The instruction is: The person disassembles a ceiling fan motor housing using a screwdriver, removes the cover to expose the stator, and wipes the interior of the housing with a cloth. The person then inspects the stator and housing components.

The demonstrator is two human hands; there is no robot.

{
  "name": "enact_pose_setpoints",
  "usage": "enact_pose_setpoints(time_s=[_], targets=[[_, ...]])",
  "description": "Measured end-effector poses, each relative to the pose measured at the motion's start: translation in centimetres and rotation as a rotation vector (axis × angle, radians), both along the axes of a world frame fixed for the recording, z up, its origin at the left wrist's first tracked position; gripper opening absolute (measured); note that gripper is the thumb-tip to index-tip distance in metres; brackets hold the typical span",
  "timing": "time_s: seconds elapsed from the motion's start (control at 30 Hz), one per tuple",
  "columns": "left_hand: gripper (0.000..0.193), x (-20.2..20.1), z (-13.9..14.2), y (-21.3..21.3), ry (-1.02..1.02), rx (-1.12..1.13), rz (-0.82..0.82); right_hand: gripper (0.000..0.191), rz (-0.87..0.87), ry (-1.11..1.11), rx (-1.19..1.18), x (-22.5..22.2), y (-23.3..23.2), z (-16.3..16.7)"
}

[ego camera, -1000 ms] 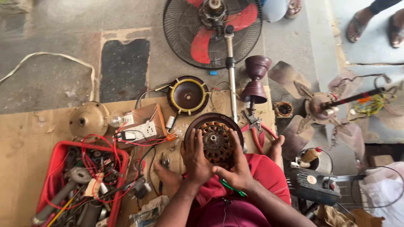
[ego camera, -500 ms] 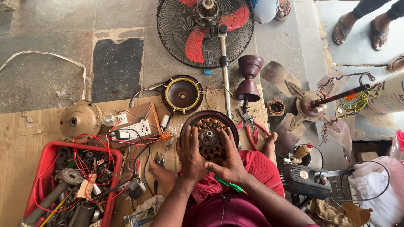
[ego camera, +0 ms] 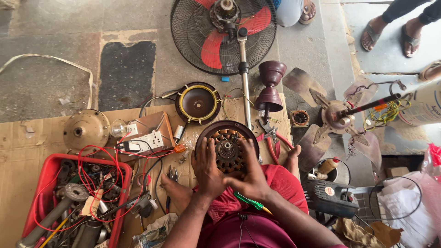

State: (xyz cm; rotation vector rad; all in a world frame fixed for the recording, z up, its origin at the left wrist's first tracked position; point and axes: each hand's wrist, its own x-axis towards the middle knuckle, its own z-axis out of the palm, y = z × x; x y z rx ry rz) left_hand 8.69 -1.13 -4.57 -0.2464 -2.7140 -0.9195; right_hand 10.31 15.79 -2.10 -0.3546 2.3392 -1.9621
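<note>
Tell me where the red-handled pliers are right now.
The red-handled pliers lie on the cardboard just right of the fan motor that both hands hold, below the dark maroon cup-shaped covers.

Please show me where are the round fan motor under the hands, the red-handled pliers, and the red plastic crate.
fan motor (ego camera: pixel 226 146): head view, on the copper windings beside the central shaft.
red-handled pliers (ego camera: pixel 274 148): head view, on the left red handle.
red plastic crate (ego camera: pixel 51 160): head view, on the top rim.

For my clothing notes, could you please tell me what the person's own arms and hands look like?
Both forearms are bare: no sleeves reach them, and no gloves cover the left hand or the right hand. I can make out no watch, ring or bracelet. The clothing below is red.
</note>
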Motion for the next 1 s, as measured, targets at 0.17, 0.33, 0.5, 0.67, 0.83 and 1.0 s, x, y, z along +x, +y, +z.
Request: enact_pose_setpoints(time_s=[0.17,0.33,0.5,0.67,0.83,1.0], targets=[[0.128,0.1,0.6,0.2,-0.058,0.021,-0.007,0.114,-0.257,0.055,-0.170,-0.4,1.7,-0.7],[0.128,-0.1,1.1,0.0,-0.039,0.048,-0.043,0.115,-0.136,0.049,-0.152,0.4,1.9,0.0],[0.123,0.0,1.6,-0.8,-0.137,0.120,-0.108,0.116,-0.089,0.059,-0.089,0.5,0.8,0.8],[0.106,-0.7,1.8,-3.1,-0.162,0.396,-0.235,0.112,-0.111,0.080,-0.022,0.5,1.3,0.6],[0.110,-0.7,1.8,-4.6,-0.384,0.752,-0.316,0.109,-0.113,0.025,-0.090,0.9,1.8,0.1],[0.134,-0.6,1.7,-3.6,-0.229,0.441,-0.270,0.110,-0.093,0.048,0.069,0.5,1.9,0.0]])
